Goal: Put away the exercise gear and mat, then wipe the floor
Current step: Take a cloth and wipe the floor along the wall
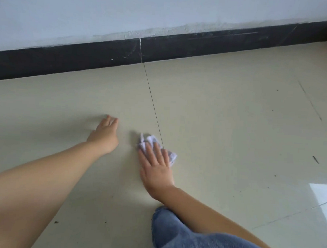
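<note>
Both hands flat: R hand presses white cloth on floor; L hand braces on tile.

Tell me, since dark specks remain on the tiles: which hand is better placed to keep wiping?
The right hand: its straight fingers already press the white cloth flat on the floor. The left hand only rests there.

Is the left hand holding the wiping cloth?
No, the right hand presses the white cloth flat on the floor; the left hand rests bare.
</note>
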Motion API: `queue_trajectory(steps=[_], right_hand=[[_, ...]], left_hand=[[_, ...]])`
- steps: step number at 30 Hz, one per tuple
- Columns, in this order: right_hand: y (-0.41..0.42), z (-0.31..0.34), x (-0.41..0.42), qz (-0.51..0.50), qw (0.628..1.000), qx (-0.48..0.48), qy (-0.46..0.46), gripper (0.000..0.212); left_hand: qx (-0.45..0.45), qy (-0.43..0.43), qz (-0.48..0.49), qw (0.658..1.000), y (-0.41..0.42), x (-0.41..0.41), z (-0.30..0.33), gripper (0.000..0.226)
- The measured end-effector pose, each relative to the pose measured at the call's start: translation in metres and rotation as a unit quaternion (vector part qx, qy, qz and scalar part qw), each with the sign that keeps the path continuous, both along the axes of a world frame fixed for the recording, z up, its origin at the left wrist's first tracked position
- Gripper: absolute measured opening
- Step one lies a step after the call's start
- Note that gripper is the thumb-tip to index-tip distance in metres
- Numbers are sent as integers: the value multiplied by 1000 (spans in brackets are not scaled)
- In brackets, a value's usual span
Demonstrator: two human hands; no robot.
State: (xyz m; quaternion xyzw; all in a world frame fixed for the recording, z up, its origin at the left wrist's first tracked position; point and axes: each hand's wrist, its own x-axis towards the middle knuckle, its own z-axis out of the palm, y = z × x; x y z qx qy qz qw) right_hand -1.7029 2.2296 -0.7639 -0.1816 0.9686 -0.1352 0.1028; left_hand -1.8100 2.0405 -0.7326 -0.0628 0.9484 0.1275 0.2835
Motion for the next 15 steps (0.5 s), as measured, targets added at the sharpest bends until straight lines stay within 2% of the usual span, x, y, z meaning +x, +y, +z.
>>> queue_trajectory(steps=[2, 3, 4, 6, 8, 9, 11, 12, 13, 15], right_hand=[[6, -5, -9, 243, 970, 28, -3, 52], [25, -11, -22, 300, 953, 44, 23, 51], [47, -14, -37, 306, 950, 51, 47, 51], [96, -15, -71, 184, 979, 63, 54, 53], [138, -8, -107, -41, 997, 58, 5, 55], [151, 0, -125, -161, 985, 52, -22, 56], [149, 16, -161, -366, 927, 33, -79, 58], [137, 20, -178, -426, 898, 26, -108, 60], [118, 21, -193, -445, 887, 24, -120, 64], [68, 16, -206, -384, 920, 17, -82, 75]], left_hand=[[21, 13, 5, 1000, -7, 0, 3, 73], [24, 19, 3, 1000, -11, 2, 5, 73], [24, 25, -2, 999, -14, 4, 6, 73], [16, 46, -9, 999, -26, 10, 6, 71], [-6, 62, -7, 998, -40, 18, 3, 69], [-22, 71, -4, 997, -47, 24, 0, 69], [-57, 89, 12, 994, -59, 37, -6, 69], [-70, 95, 26, 993, -65, 44, -8, 68], [-80, 96, 38, 991, -71, 51, -9, 67], [-89, 95, 53, 990, -86, 64, -11, 68]])
